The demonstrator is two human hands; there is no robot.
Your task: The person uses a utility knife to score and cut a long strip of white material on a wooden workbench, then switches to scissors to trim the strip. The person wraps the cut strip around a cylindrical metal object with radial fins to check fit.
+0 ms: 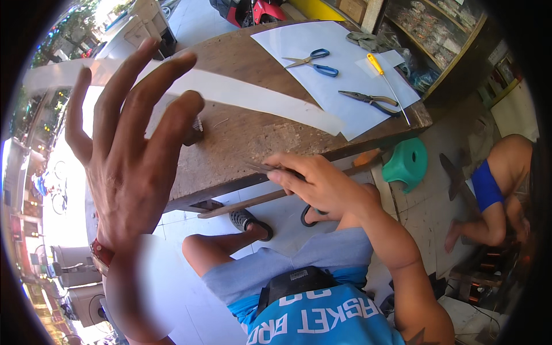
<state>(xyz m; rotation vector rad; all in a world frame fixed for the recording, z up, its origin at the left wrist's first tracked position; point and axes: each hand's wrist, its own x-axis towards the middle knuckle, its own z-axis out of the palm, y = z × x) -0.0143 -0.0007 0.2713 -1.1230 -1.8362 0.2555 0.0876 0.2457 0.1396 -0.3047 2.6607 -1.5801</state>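
My left hand [129,132] is raised over the left part of the wooden workbench [241,129], its fingers spread and holding nothing I can see. Behind it runs a long white strip [247,95], which curves across the bench to the edge of a white sheet [351,57]. By the thumb is a small greyish object [196,132], mostly hidden. At the bench's front edge, my right hand [305,178] is closed around a slender dark metal tool [256,167]. Only its pointed end shows, so its kind is unclear.
On the sheet lie blue-handled scissors [313,62], pliers [374,102] and a yellow-handled screwdriver [376,64]. A green plastic stool [405,164] stands right of the bench. Farther right, a person in blue shorts [487,184] is low to the floor. A red motorcycle [267,11] stands beyond.
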